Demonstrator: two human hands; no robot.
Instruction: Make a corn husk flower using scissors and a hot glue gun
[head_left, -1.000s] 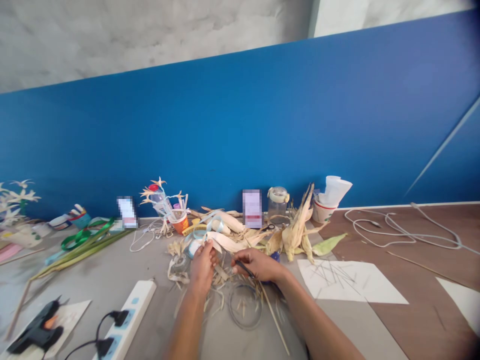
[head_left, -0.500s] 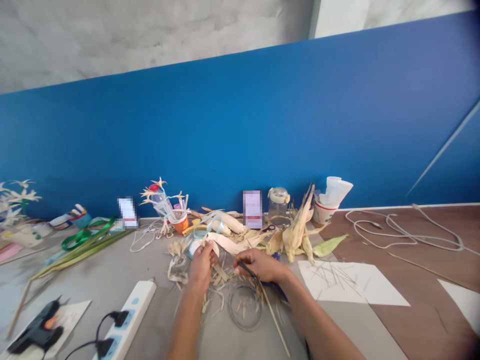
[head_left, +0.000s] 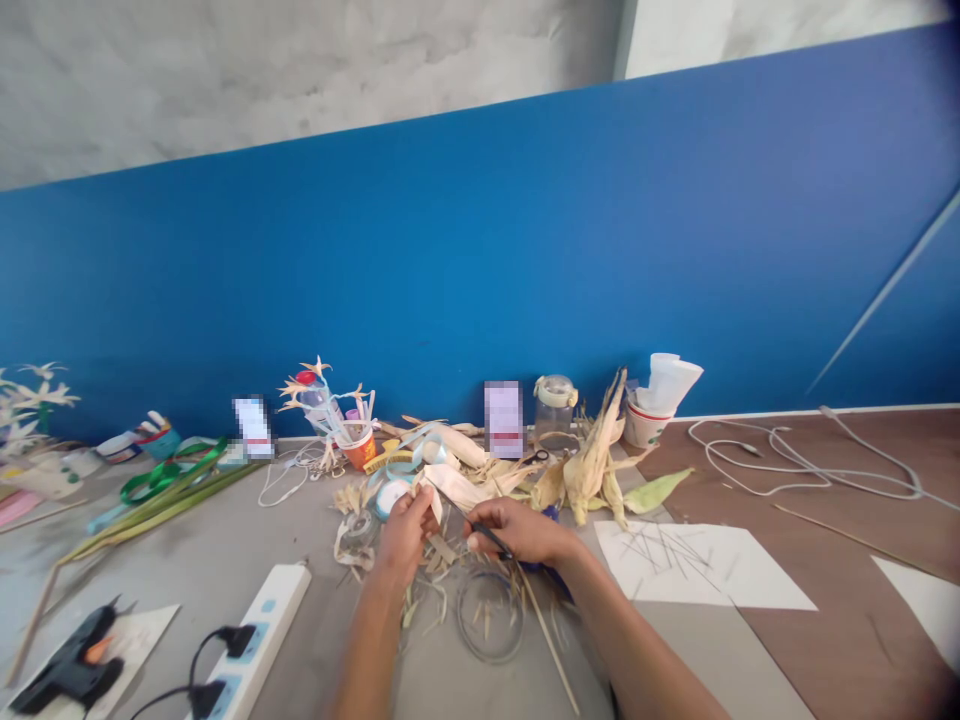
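Note:
Between the fingertips of my left hand (head_left: pixel 407 528) is a small pale piece of corn husk (head_left: pixel 434 502). My right hand (head_left: pixel 517 532) is closed round the dark handles of a pair of scissors (head_left: pixel 488 537), and their thin blades point left toward the husk piece. Whether the blades touch the husk is too small to tell. Behind both hands lies a heap of dried corn husks (head_left: pixel 457 487) with a roll of light blue ribbon (head_left: pixel 390 497). Below them a coil of wire (head_left: pixel 491 617) rests among husk scraps, and a thin stick (head_left: pixel 550 640) lies beside it.
On the left are a black glue gun (head_left: pixel 71 655), a power strip (head_left: pixel 262 620) and green ribbon (head_left: pixel 166 472). A red cup (head_left: pixel 358 446), a phone (head_left: pixel 503 418) and a jar (head_left: pixel 555 405) stand near the blue partition (head_left: pixel 450 270). White paper (head_left: pixel 697 565) with thin wires lies right.
The scissors' blades have swung up and left, close to the husk piece in my left hand. Both hands have hardly moved otherwise.

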